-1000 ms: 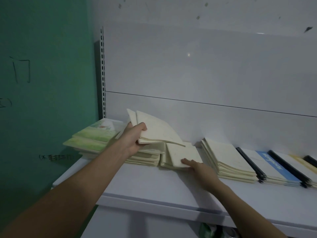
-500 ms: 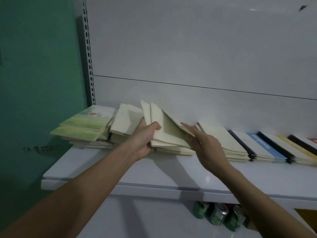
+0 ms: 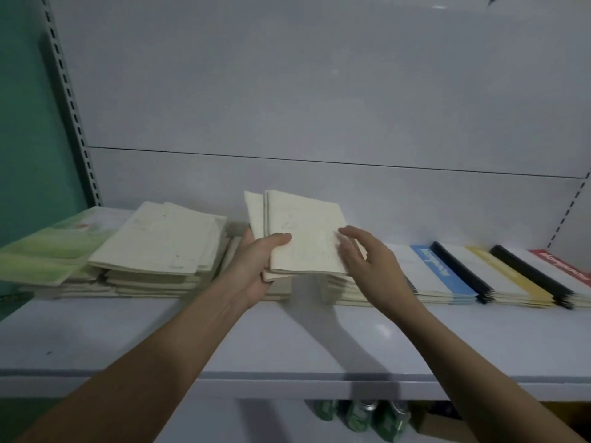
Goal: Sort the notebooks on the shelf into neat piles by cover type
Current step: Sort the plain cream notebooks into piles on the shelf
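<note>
White metal shelf [image 3: 96, 340], smooth and faintly glossy, with a rounded front lip, backed by pale panels [image 3: 319, 91] split by one thin horizontal seam. Slotted upright [image 3: 68, 100] at the left edge, teal wall [image 3: 19, 123] beyond it; a second slotted strip just visible at far right. Along the back of the shelf, a row of thin, flat, rectangular paper notebooks in low piles: at far left a green-covered pile [image 3: 54, 247] with a washed, leafy print, fanned unevenly; just beside it and overlapping, a cream pile [image 3: 160, 241] with plain matte covers, edges ragged; at right, three visible groups of white-covered books with black spines, one with a blue band [image 3: 438, 270], one with a yellow band [image 3: 508, 276], one with a red band [image 3: 559, 266], each leaning on the next like shingles. Exact count within any pile impossible to tell. Between the cream pile and the banded books, a small cream bundle [image 3: 303, 238] of several notebooks, lifted and tilted up above more cream books lying flat beneath. Left hand [image 3: 256, 266] gripping the bundle at its lower left corner, thumb across the top cover, fingers curled underneath. Right hand [image 3: 371, 263] spread, fingers relaxed and slightly bent, fingertips at the bundle's right edge, holding nothing. Below the shelf, three green-labelled cans [image 3: 358, 417] with rounded metal tops, side by side, partly hidden in shadow.
</note>
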